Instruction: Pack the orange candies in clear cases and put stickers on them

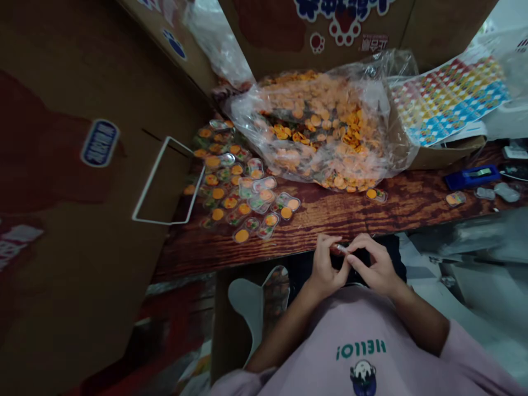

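Observation:
Close to my body, just off the table's front edge, my left hand (327,267) and my right hand (374,267) meet at the fingertips. Between them they pinch a small shiny piece (340,249), reddish with a clear edge. Fingers cover most of it, so its exact kind cannot be made out. On the table to the left lies a spread of small clear plastic pieces (230,202) with orange discs and coloured pictures. Behind my hands, a large clear plastic bag (284,158) lies open, full of similar orange pieces.
Tall cardboard boxes stand at the left (53,264) and back (272,38). A sheet of coloured stickers (451,96) rests on a low carton (443,158). A blue tool (472,177) and single pieces lie along the dark wooden table (330,212).

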`<state>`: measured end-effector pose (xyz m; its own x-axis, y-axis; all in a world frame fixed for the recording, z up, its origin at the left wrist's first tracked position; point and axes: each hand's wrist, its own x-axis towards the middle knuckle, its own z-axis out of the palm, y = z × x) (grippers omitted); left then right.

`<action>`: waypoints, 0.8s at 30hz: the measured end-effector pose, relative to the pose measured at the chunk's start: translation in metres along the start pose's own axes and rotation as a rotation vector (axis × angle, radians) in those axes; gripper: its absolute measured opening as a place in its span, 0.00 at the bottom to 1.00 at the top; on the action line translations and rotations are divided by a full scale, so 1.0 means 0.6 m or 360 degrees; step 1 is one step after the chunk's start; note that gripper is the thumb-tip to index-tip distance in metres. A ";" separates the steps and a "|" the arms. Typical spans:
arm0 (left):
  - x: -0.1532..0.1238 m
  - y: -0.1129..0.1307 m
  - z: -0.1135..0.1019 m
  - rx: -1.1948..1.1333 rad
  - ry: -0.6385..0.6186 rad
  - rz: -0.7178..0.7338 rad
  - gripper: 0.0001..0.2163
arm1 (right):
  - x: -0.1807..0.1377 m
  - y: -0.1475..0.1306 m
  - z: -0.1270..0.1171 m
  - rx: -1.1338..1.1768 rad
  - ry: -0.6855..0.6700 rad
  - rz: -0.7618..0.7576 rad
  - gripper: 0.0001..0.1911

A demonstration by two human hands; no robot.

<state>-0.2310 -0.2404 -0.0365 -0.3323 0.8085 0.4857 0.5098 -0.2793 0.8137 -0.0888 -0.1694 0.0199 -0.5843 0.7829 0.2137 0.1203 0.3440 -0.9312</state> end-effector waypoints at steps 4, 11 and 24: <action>-0.025 -0.041 -0.025 0.0302 -0.0091 -0.0114 0.24 | -0.014 0.039 0.056 -0.0043 0.0104 0.0163 0.07; -0.022 -0.132 -0.064 0.1207 0.0192 -0.0466 0.17 | 0.033 0.169 -0.044 -0.0889 0.0544 0.0014 0.12; 0.020 -0.152 -0.085 0.1488 -0.0381 -0.0437 0.23 | 0.092 0.255 -0.164 -0.1478 0.0102 -0.0034 0.23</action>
<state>-0.3219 -0.2317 -0.0884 -0.4158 0.8956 0.1580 0.8925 0.3685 0.2601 -0.0239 -0.0224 -0.0818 -0.5518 0.7892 0.2696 0.7200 0.6139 -0.3235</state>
